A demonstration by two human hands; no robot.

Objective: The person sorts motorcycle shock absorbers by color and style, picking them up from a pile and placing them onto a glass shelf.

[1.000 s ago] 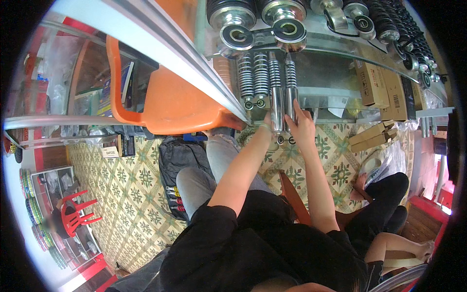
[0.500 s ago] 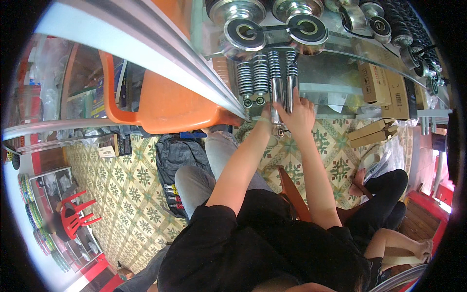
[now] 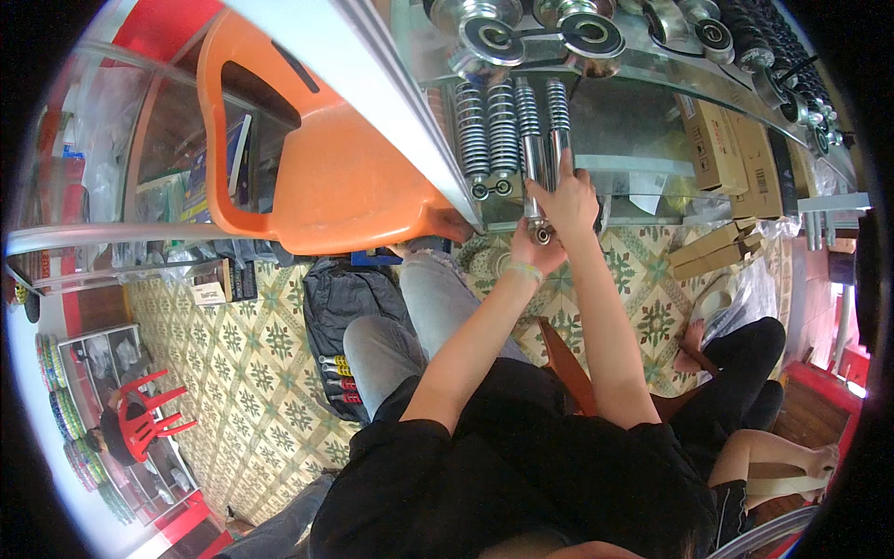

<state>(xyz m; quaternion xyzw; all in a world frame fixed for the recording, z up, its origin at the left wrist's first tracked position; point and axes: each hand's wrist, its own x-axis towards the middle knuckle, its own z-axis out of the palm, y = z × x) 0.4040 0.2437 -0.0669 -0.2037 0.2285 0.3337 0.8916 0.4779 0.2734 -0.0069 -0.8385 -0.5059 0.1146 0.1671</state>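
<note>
Two chrome shock absorbers (image 3: 534,156) with coil springs at their far ends lie side by side in the glass case, pointing toward me. My left hand (image 3: 537,252) is closed under their near end, where a round mounting eye shows. My right hand (image 3: 570,203) grips them from above and to the right. Its index finger stretches along the right-hand chrome body and its thumb lies over the left one; its other fingers are bent and partly hidden. Just left rests a second pair of shock absorbers (image 3: 501,130) with bare silver springs, touched by neither hand.
Larger shock absorbers (image 3: 494,39) stand on the glass top above. Brown cardboard boxes (image 3: 712,140) are at the right. An orange plastic chair (image 3: 345,177) and a metal frame rail (image 3: 410,98) stand close on the left. A seated person's arm (image 3: 764,461) shows at lower right.
My left hand has moved nearer and right, from beside the chrome shock absorbers to under their near end. The right hand has shifted slightly and its fingers have bent round them. The view has tilted.
</note>
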